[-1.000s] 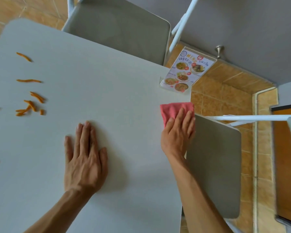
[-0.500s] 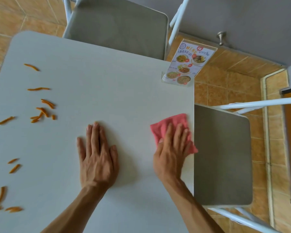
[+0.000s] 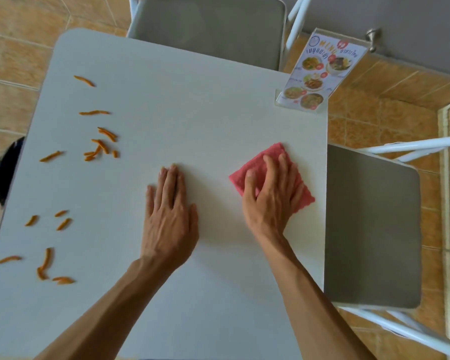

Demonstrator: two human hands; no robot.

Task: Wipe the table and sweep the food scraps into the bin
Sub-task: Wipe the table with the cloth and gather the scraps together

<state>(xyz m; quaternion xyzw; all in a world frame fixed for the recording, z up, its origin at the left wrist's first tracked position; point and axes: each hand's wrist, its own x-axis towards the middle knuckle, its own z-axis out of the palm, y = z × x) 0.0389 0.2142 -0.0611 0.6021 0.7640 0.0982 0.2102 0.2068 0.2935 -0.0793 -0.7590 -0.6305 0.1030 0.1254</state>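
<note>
A white table [image 3: 192,105] fills the view. My right hand [image 3: 270,196] presses flat on a pink cloth [image 3: 268,158] near the table's right edge, fingers spread over it. My left hand [image 3: 169,214] lies flat and empty on the table's middle, fingers together. Several orange food scraps [image 3: 102,144] are scattered along the left side of the table, with more scraps [image 3: 47,261] nearer the front left. A dark object [image 3: 5,170], possibly the bin, shows just past the table's left edge, mostly hidden.
A clear menu stand [image 3: 315,74] sits at the table's far right corner. One grey chair [image 3: 211,29] stands at the far side, another chair [image 3: 372,229] at the right side. Tan floor tiles surround the table.
My right hand has slid the pink cloth leftward from the table's right edge onto the surface. My left hand stays flat in place. The camera has shifted, showing more scraps at the left.
</note>
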